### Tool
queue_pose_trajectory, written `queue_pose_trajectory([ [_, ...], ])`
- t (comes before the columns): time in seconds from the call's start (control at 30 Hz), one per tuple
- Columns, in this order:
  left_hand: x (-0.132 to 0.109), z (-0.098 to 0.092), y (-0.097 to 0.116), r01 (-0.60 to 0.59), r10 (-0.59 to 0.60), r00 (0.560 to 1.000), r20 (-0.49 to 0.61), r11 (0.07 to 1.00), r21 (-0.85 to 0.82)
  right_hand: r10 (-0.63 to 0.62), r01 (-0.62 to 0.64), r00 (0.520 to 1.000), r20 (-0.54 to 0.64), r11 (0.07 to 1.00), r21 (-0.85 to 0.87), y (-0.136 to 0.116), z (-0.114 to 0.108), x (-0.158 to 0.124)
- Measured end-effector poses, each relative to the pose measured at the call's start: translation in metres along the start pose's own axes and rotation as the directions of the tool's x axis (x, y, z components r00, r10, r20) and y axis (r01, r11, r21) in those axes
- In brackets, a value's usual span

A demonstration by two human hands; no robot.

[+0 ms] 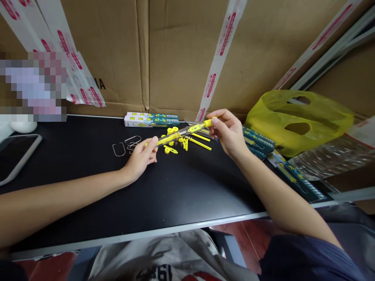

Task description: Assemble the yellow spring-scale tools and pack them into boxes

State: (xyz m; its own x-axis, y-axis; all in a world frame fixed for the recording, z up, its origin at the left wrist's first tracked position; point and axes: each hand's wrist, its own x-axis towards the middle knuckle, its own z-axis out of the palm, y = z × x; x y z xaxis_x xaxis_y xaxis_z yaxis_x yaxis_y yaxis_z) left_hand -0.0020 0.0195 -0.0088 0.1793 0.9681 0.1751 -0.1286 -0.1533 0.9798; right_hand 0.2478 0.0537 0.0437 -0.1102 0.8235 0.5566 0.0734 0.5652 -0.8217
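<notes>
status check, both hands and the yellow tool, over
Left hand pinching one end of the yellow tool, right hand on its capped end. Tool held above the table. Loose yellow parts lie under it.

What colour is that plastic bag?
The plastic bag is yellow, seen in the head view.

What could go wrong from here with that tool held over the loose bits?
The tool is pinched only at its ends by left hand and right hand; a slip could drop it. The small yellow parts lie loose on the table just beneath; a bump might scatter them.
</notes>
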Motion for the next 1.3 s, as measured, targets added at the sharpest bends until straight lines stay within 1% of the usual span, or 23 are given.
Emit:
queue_pose_trajectory([
  [0.1, -0.0005, -0.0004, -0.0005, 0.001, -0.001, 1.000, 0.003, 1.000, 0.009, -0.020, 0.021, 0.999, 0.029, 0.999, -0.032, 0.0007, -0.0009, -0.0004],
  [0.23, -0.0009, -0.0010, -0.0016, -0.001, 0.001, 1.000, 0.004, 1.000, 0.010, -0.023, 0.025, 0.997, 0.069, 0.999, -0.020, 0.0009, 0.0005, -0.0013],
  [0.37, -0.0013, -0.0004, -0.0011, -0.002, 0.002, 1.000, 0.007, 1.000, 0.012, 0.005, -0.005, 0.999, 0.053, 1.000, 0.001, -0.0006, 0.0028, -0.0024],
  [0.47, -0.0015, 0.0004, 0.0001, -0.008, 0.008, 1.000, 0.012, 1.000, 0.018, 0.000, -0.001, 0.998, 0.057, 1.000, 0.009, -0.0022, 0.0043, -0.0034],
  [0.6, -0.0013, 0.0013, 0.0013, -0.008, 0.008, 1.000, 0.021, 1.000, 0.013, -0.010, 0.013, 0.997, 0.082, 0.999, -0.047, -0.0037, 0.0055, -0.0043],
  [0.77, -0.0019, 0.0018, 0.0028, -0.003, 0.002, 1.000, 0.027, 1.000, 0.020, 0.031, -0.021, 0.994, 0.106, 0.995, -0.094, -0.0022, 0.0050, -0.0054],
  [0.87, -0.0019, 0.0008, 0.0018, -0.008, 0.007, 1.000, 0.025, 1.000, 0.026, 0.060, -0.052, 0.988, 0.145, 0.997, -0.058, 0.0005, 0.0041, -0.0055],
  [1.0, -0.0003, -0.0009, -0.0022, -0.019, 0.019, 1.000, 0.013, 1.000, 0.020, 0.128, -0.146, 0.976, 0.178, 0.985, 0.092, 0.0021, 0.0024, -0.0041],
  [1.07, 0.0006, -0.0013, -0.0040, -0.023, 0.023, 1.000, 0.006, 1.000, 0.019, 0.136, -0.161, 0.974, 0.182, 0.978, 0.131, 0.0008, 0.0019, -0.0033],
  [1.3, -0.0004, -0.0011, -0.0033, -0.020, 0.020, 1.000, 0.004, 1.000, 0.006, 0.095, -0.111, 0.979, 0.180, 0.991, 0.081, -0.0005, -0.0008, -0.0008],
])
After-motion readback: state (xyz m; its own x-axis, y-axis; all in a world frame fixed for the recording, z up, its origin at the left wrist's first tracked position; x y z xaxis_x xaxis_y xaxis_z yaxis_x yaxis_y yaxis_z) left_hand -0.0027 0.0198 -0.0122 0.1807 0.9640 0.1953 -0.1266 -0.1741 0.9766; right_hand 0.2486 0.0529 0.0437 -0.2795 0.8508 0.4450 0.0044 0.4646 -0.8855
